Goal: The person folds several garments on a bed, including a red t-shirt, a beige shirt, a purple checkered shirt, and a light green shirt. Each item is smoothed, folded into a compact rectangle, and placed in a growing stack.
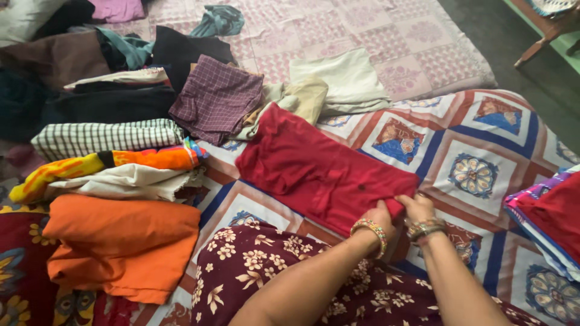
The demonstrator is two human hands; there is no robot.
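Patterned bedspread [483, 151] with blue, red and white floral squares covers the surface; a pink printed sheet [386, 42] lies beyond it at the far side. Heap of dark clothes [90, 78] at upper left, well apart from the hands; below it a stack: black-and-white checked cloth [103, 137], a yellow-orange printed roll [103, 166], a cream cloth [121, 181], and a folded orange garment [121, 244] nearest the viewer. Red garment [320, 172] lies spread flat mid-frame on the bedspread, running from centre down toward the hands; a plum checked cloth [214, 99] and a beige piece [308, 96] sit just beyond its far edge; a folded off-white cloth [347, 78] beside those. Folded pile with red top [553, 220] at right edge. Maroon floral fabric [272, 265] lies in the foreground under the forearms. Left hand [380, 217], beaded bangle at wrist, fingers curled closed, pinching the near corner of the red garment; right hand [418, 208], bangles at wrist, fingers bent down, gripping the same corner; the two hands touch.
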